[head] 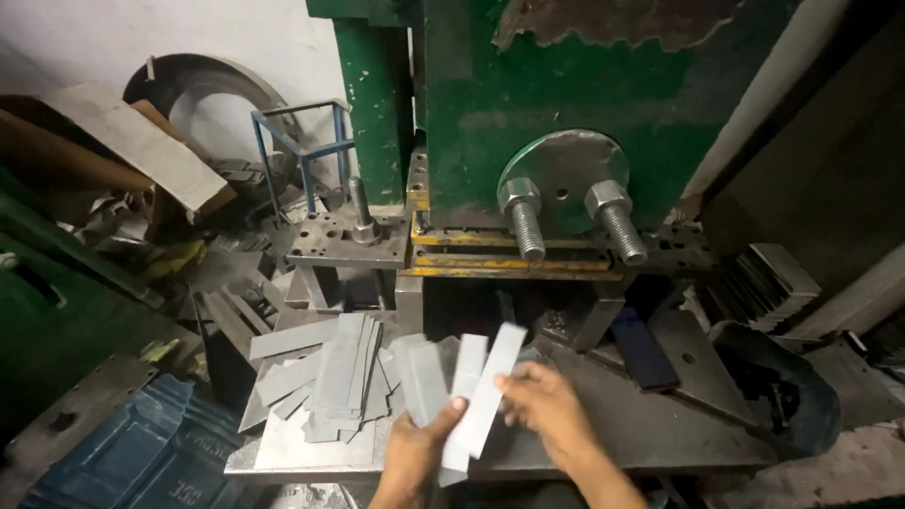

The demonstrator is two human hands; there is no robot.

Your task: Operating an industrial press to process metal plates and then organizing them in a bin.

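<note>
My left hand (415,451) grips a fanned bunch of flat grey metal strips (464,385), thumb on top, low in the middle of the head view. My right hand (547,407) touches the rightmost strip of that bunch, fingers curled against its edge. Both hands hover over the grey steel press table (641,415). A loose pile of similar metal strips (325,382) lies on the table just left of my left hand.
A green press machine (566,85) rises behind, with two large bolts (570,221) and a die slot below them. A stack of metal pieces (764,283) sits at the right. Scrap metal, cardboard (141,141) and a blue plastic crate (141,452) crowd the left.
</note>
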